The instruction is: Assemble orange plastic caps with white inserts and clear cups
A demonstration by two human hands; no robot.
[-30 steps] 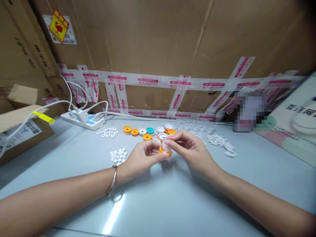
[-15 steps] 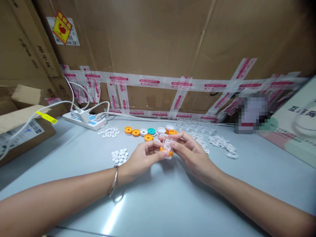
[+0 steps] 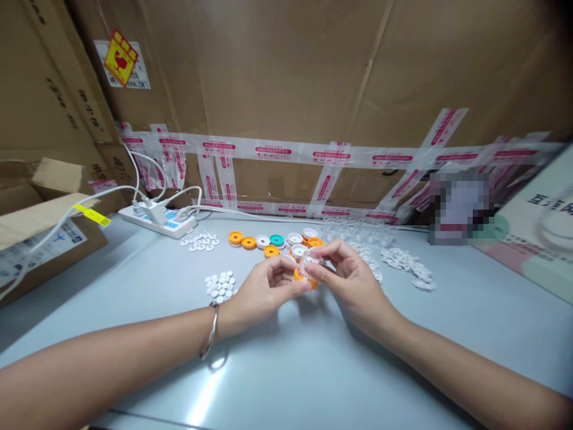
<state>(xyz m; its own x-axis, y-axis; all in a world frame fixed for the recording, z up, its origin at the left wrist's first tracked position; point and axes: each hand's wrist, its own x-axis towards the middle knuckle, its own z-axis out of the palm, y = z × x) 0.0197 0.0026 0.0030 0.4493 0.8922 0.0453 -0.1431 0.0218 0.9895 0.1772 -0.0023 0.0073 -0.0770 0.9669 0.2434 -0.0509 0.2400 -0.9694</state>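
Between my hands, above the table's middle, is a small round piece with an orange ring [image 3: 308, 279] and a clear plastic cover [image 3: 312, 259] over it. My left hand [image 3: 268, 285], with a bracelet on its wrist, pinches the orange ring from the left. On the other side my right hand [image 3: 351, 278] grips the clear cover between thumb and fingers. Fingers partly hide both parts, so I cannot tell whether the cover is seated. Just behind lie orange, white and teal round caps [image 3: 271, 251], several of them in a loose cluster.
Small white discs lie in two groups, nearer [image 3: 220, 286] and farther [image 3: 200, 240]. White openwork pieces [image 3: 405, 261] and clear covers [image 3: 358, 230] are at right. A power strip [image 3: 159, 221], an opened carton [image 3: 49, 251] and a large cardboard box [image 3: 268, 71] border the table.
The clear cover has tilted and shifted in my right fingers above the orange ring. Both hands sit slightly farther right in view, and the whole scene has shifted a little with the camera.
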